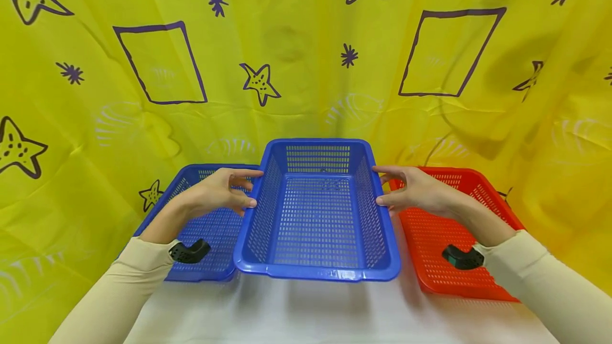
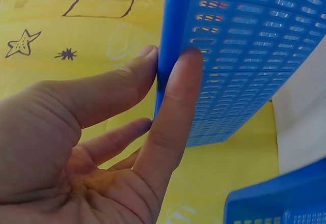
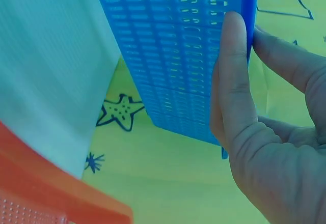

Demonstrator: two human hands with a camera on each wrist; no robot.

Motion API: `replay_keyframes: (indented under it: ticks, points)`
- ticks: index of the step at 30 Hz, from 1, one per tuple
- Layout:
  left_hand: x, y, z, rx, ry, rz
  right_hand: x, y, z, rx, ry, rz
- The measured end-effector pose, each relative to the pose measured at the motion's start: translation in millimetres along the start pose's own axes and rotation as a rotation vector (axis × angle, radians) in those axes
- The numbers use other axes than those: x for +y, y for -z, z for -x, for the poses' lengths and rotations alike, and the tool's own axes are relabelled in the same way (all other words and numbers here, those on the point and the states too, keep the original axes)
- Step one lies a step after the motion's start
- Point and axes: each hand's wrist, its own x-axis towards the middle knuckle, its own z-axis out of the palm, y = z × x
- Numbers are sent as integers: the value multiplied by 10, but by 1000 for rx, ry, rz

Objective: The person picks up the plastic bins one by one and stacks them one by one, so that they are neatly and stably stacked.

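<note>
Cream sleeves nearest, one running in from each lower corner, a black wrist device at each cuff. Next, both hands. Left hand: grip only slightly parted, thumb and fingers pinching the left rim, one finger lying along the perforated outer wall in the left wrist view. Right hand: mirror of this on the opposite rim, its gap likewise just the rim's thickness.

Between them, the middle blue basket, a rectangular slotted plastic one, held above the white tabletop (soft shadow beneath; clearance not readable). Its floor faces the head camera.

Judgement on handling: keep both pinches opposite each other and raise or lower the two sides at one rate, else the basket will likely twist. Fingers under the lip should carry the weight, thumbs only steadying. Watch the sides when lowering, since neighbours are close.

Those neighbours: left blue basket, partly hidden behind the held one (contact: cannot tell), and red basket on the right. Farthest: yellow cloth backdrop, printed with purple starfish.
</note>
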Motion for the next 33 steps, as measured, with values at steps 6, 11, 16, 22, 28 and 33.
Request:
replay_keyframes:
  ticks: [6,11,16,22,28,33]
  points:
    - [-22,195,157,18,10,-43,-118,-158,-143,14,5,17]
    - [-36,403,315,19,2,-53,-238,-326,-318,3,41,-33]
    - [-60,619,474,26,25,-78,-373,-521,-507,-8,68,-94]
    - [-120,847,636,46,60,-117,-507,-735,-724,-15,99,-129]
    - [-221,1087,801,74,94,-124,-619,-936,-956,-30,113,-155]
    - [-331,1284,935,109,107,-145,-726,-1112,-1131,-50,136,-197]
